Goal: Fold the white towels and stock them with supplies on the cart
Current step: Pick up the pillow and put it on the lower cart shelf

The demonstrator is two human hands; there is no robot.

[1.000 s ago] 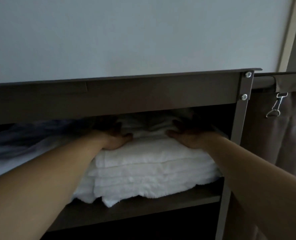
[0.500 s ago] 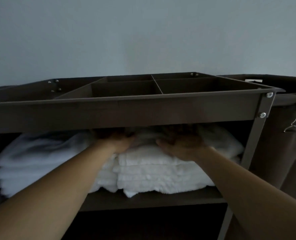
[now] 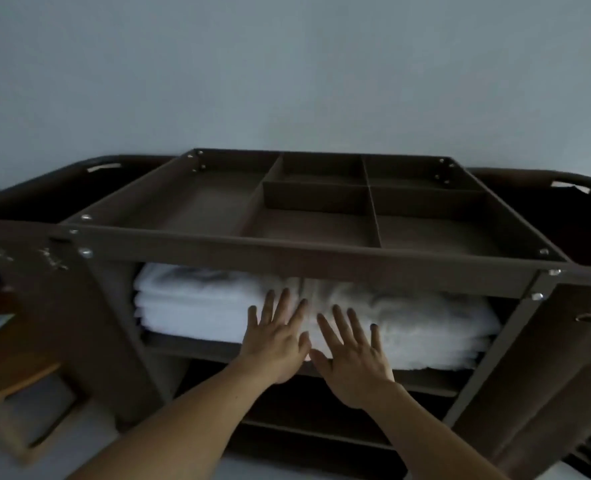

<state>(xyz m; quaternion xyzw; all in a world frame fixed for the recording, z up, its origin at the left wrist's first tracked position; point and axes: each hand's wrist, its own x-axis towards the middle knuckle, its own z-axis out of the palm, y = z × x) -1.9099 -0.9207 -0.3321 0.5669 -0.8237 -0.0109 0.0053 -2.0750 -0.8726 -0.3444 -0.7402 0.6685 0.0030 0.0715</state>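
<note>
The left hand (image 3: pixel 276 341) and the right hand (image 3: pixel 354 358) are held spread, fingers straight and fanned, side by side and nearly touching at the thumbs. A second ago both were laid palm down on top of the stack, reaching deep under the top of the cart (image 3: pixel 304 252); since then they have been drawn back out to the front, and nothing is gripped by either. The folded white towels (image 3: pixel 197 306) are left on the upper shelf (image 3: pixel 183 345) in two stacks side by side, filling it almost to the underside of the tray (image 3: pixel 425 233) above. The fingertips are set against the folded front edges just where the two stacks meet, while the palms lie in front of the shelf lip; whether the pile is being pressed or only touched cannot be told. From this it is judged that the last towel has been seated and that the stacks are being squared and pushed home, so the towel part of the job looks close to done. No supplies can be made out in the divided tray, so that part is taken as not yet begun.
</note>
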